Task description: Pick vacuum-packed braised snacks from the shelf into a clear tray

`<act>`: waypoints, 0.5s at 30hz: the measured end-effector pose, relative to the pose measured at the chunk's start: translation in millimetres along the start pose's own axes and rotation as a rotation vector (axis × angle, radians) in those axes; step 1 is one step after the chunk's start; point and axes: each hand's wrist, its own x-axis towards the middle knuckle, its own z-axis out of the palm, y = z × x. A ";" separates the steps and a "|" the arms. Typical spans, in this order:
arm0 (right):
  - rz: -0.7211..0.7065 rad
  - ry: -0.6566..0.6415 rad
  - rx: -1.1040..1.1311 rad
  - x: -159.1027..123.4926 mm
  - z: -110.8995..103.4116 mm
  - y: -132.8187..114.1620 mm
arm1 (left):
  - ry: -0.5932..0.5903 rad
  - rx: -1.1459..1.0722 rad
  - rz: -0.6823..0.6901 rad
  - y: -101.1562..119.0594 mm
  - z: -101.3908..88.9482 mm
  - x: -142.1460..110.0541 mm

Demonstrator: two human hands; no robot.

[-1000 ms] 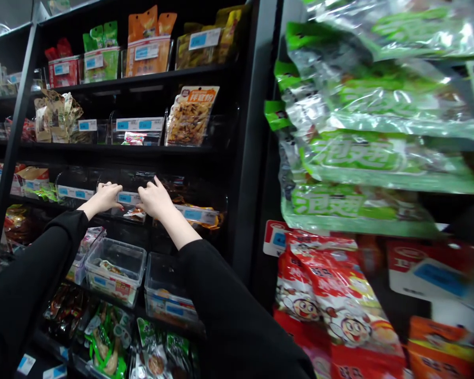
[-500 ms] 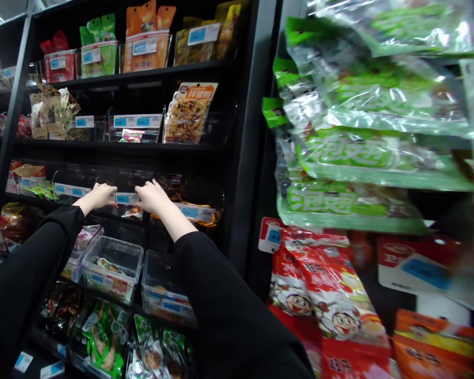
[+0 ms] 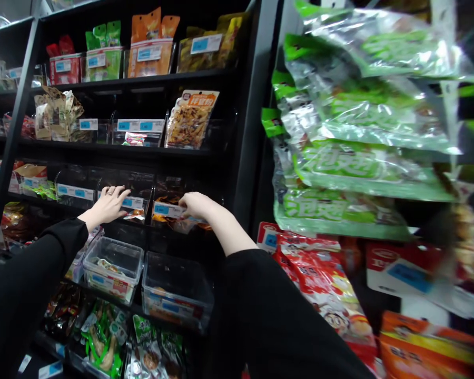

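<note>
My left hand (image 3: 108, 204) is open, fingers stretched out, at the front left corner of a clear plastic bin (image 3: 132, 202) with a blue and white price label. A small packet shows low in that bin. Over the front wall of the neighbouring bin (image 3: 168, 210), my right hand (image 3: 195, 206) bends its fingers, closed at the rim beside the price label. Orange-brown packets sit in this bin, partly covered by the hand. What lies under the right fingertips is hard to see.
Clear tubs (image 3: 112, 266) stand on the shelf below. Above, a shelf carries an orange-topped snack bag (image 3: 191, 118). Green packs (image 3: 347, 163) and red snack bags (image 3: 327, 295) hang close on the right, beyond a dark shelf upright (image 3: 253, 131).
My right hand has moved right, from the middle bin's label to the neighbouring bin's front. My left hand stays near the middle bin, its fingers now more stretched. The view has shifted slightly.
</note>
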 end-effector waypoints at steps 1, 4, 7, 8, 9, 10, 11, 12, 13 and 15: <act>-0.006 0.009 0.008 -1.4 -0.2 1.7 | 0.002 0.001 -0.002 2.2 3.9 -1.0; -0.004 0.053 0.034 -3.4 -7.8 8.8 | -0.011 0.006 0.006 6.0 15.6 -4.6; -0.015 0.085 0.048 -0.5 -19.4 15.1 | -0.015 0.016 -0.011 6.9 23.0 -7.1; -0.027 0.075 0.053 1.0 -21.7 15.7 | -0.015 0.019 -0.015 7.0 23.9 -7.4; -0.041 0.057 0.057 2.5 -22.8 15.3 | -0.016 0.021 -0.017 6.9 24.1 -7.5; -0.056 0.035 0.061 3.6 -22.6 14.3 | -0.017 0.022 -0.018 6.8 23.8 -7.5; -0.070 0.015 0.064 4.2 -21.3 12.9 | -0.019 0.022 -0.017 6.7 22.9 -7.5; -0.081 0.001 0.068 4.3 -19.2 11.5 | -0.021 0.022 -0.016 6.6 21.7 -7.5; -0.089 -0.009 0.070 4.0 -16.9 10.5 | -0.023 0.021 -0.014 6.3 20.3 -7.5; -0.105 -0.019 0.077 2.9 -13.5 10.0 | -0.028 0.018 -0.009 5.8 17.5 -7.7</act>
